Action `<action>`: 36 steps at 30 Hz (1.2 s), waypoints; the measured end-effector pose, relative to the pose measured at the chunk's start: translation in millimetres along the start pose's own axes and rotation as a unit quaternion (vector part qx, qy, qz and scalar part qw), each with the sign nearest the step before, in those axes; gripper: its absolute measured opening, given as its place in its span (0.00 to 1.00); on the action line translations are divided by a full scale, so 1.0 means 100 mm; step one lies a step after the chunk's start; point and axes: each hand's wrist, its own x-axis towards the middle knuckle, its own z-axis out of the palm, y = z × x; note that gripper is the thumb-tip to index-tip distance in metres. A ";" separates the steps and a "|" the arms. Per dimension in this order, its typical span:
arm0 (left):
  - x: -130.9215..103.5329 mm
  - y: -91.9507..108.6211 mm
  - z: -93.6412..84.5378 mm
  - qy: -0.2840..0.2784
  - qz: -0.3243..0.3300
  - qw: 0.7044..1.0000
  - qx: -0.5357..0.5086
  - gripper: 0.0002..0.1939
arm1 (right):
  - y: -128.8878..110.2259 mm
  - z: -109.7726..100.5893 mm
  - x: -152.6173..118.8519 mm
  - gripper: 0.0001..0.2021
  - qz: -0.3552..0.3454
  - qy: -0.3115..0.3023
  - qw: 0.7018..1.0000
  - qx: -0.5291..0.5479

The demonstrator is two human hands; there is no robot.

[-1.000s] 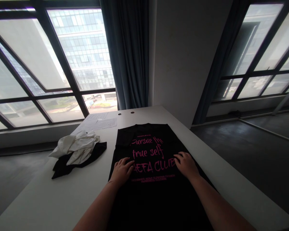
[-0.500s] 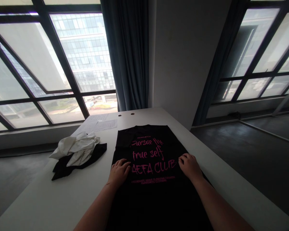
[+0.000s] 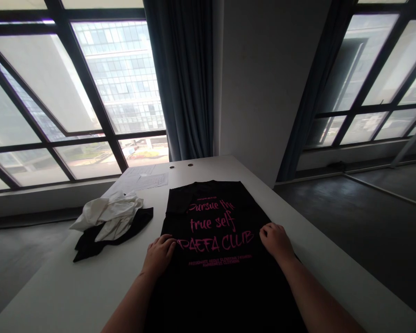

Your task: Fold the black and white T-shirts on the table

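A black T-shirt [image 3: 218,286] with pink lettering lies spread on the white table [image 3: 100,286], its collar end toward the far side. My left hand [image 3: 159,253] rests on the shirt's left edge, level with the largest line of print; its fingers are bent and close together at the cloth. At the opposite edge, my right hand [image 3: 276,240] touches the shirt with curled fingers just right of the lettering. Whether either hand pinches the fabric cannot be made out. The shirt's near end runs out of view between my forearms.
Crumpled white cloth [image 3: 116,210] and black cloth [image 3: 131,231] lie on the table to the left. Sheets of paper [image 3: 152,181] are at the far left, near two round holes. Behind stand a curtain [image 3: 190,92], a pillar [image 3: 260,83] and windows.
My left hand has slid left and slightly nearer, uncovering more of the pink print. My right hand has shifted a little to the right.
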 end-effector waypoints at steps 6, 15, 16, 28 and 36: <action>-0.08 -0.08 0.00 0.022 0.013 1.000 -0.005 0.18 | 0.02 -0.04 -0.01 0.14 0.013 -0.009 1.000 -0.001; -0.14 -0.12 -0.04 0.039 0.025 0.999 0.013 0.18 | 0.02 -0.03 -0.01 0.14 0.012 -0.012 1.000 -0.016; -0.14 -0.12 -0.04 0.040 0.026 0.999 0.014 0.18 | 0.02 -0.03 -0.01 0.15 0.013 -0.011 1.000 -0.016; -0.20 0.00 -0.06 0.034 0.065 0.997 -0.005 0.18 | 0.05 0.00 0.00 0.15 0.010 -0.017 1.000 0.009; -0.34 0.09 -0.14 0.015 0.142 0.990 -0.018 0.18 | 0.02 -0.06 0.00 0.13 0.015 -0.016 1.000 0.014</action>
